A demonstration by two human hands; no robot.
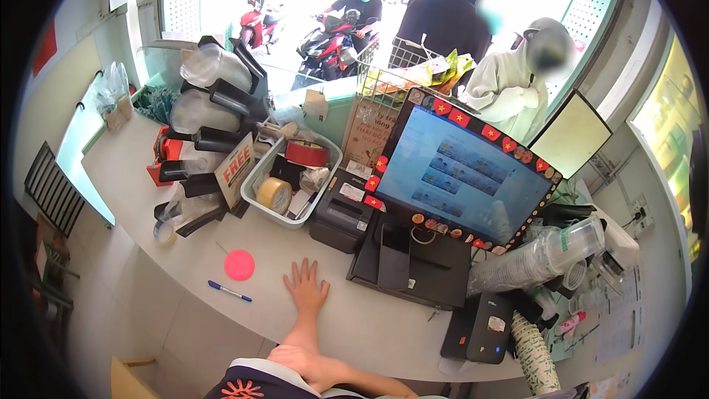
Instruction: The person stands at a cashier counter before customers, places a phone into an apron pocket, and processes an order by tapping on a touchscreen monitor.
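Note:
One of my hands, which looks like my left hand (pixel 306 292), lies flat on the counter with its fingers spread and nothing in it. It rests between a pink disc (pixel 239 264) and the black box under the monitor. A blue and white pen (pixel 230 291) lies to its left. My right hand (pixel 299 363) rests across the other forearm near my body. Its fingers are bent down around the forearm and partly hidden. Behind the spread hand is a black printer (pixel 341 210).
A basket (pixel 294 218) holds tape rolls and small items. A monitor (pixel 458 170) with stickers stands behind a phone (pixel 394 255). Stacked plastic cups (pixel 532 258) and a black device (pixel 476 327) are at the right. People and motorbikes are beyond the window.

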